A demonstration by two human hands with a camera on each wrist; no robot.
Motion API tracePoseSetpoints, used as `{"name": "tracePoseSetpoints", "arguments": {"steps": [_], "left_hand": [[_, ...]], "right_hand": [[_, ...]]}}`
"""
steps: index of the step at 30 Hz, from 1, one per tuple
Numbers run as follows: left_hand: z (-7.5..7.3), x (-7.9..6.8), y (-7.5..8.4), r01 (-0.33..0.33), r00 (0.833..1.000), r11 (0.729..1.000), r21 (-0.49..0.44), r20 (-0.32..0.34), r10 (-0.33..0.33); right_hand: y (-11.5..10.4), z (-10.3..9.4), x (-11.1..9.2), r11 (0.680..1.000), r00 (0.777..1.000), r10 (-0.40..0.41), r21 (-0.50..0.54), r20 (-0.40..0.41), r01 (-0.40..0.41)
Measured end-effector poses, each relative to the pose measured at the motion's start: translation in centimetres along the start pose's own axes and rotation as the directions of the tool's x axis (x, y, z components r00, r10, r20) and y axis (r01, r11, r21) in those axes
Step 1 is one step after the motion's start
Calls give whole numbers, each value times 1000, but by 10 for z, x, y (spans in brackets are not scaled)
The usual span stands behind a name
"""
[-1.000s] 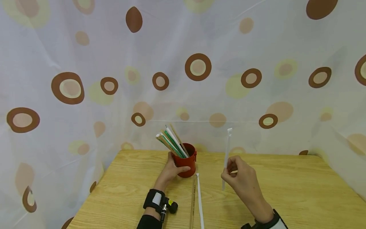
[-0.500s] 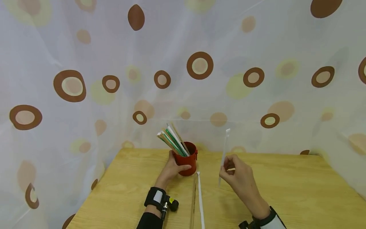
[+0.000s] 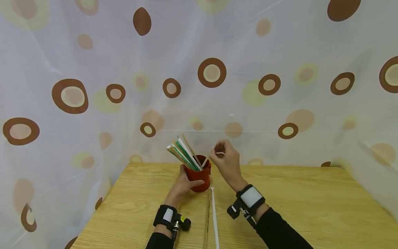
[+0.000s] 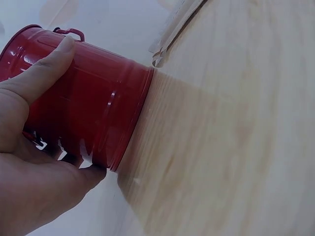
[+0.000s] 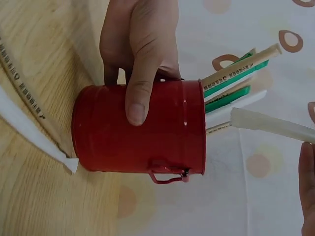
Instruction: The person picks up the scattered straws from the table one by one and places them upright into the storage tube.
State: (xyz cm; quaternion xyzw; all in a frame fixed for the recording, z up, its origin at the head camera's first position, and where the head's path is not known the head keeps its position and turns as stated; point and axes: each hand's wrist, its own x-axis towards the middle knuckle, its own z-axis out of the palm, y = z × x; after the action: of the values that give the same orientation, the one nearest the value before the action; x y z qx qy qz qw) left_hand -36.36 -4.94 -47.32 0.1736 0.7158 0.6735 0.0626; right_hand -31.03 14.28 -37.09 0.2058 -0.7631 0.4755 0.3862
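Observation:
My left hand (image 3: pixel 182 185) grips a small red metal bucket (image 3: pixel 200 182) from its left side, thumb across the front. In the left wrist view the fingers wrap under the bucket (image 4: pixel 83 98), which stands upright on the table. Paper-wrapped straws (image 3: pixel 184 154) in white, green and brown lean leftward out of its mouth. Above the rim on the right, my right hand (image 3: pixel 229 163) pinches a white wrapped straw (image 5: pixel 275 124) between thumb and finger. That straw's lower end is right at the bucket's mouth in the head view; its upper part is hard to make out against the curtain.
Two more wrapped straws lie side by side on the wooden table (image 3: pixel 295 204) in front of the bucket: a brown one (image 3: pixel 207 219) and a white one (image 3: pixel 214 218). A curtain (image 3: pixel 199 41) with brown ring patterns hangs behind the table's far edge.
My right hand has moved left and up with the white straw, from right of the bucket to over its mouth. The left hand keeps its grip on the bucket.

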Motion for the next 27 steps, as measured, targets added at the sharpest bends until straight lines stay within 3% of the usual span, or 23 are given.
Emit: {"name": "tracePoseSetpoints", "arguments": {"steps": [2, 5, 8, 11, 14, 19, 27], "left_hand": [[-1, 0, 0, 6, 1000, 1000, 5, -3, -6], [-3, 0, 0, 7, 1000, 1000, 1, -2, -7], [-3, 1, 0, -4, 1000, 1000, 9, 1, 4], [-3, 2, -2, -24, 1000, 1000, 17, 14, 24], [-2, 3, -4, -34, 999, 999, 16, 26, 34], [-2, 3, -7, -29, 999, 1000, 2, 23, 29], [-4, 4, -7, -27, 1000, 1000, 0, 13, 27]], "right_hand": [[3, 14, 10, 1000, 1000, 1, -22, 10, -1], [9, 32, 19, 990, 988, -1, -138, 152, 22], [14, 45, 22, 960, 932, 23, -268, 362, 80], [19, 54, 21, 925, 864, 89, -362, 496, 113], [21, 59, 19, 905, 820, 143, -408, 554, 118], [20, 64, 20, 879, 770, 205, -459, 604, 126], [15, 71, 26, 845, 739, 256, -515, 623, 141]]}}
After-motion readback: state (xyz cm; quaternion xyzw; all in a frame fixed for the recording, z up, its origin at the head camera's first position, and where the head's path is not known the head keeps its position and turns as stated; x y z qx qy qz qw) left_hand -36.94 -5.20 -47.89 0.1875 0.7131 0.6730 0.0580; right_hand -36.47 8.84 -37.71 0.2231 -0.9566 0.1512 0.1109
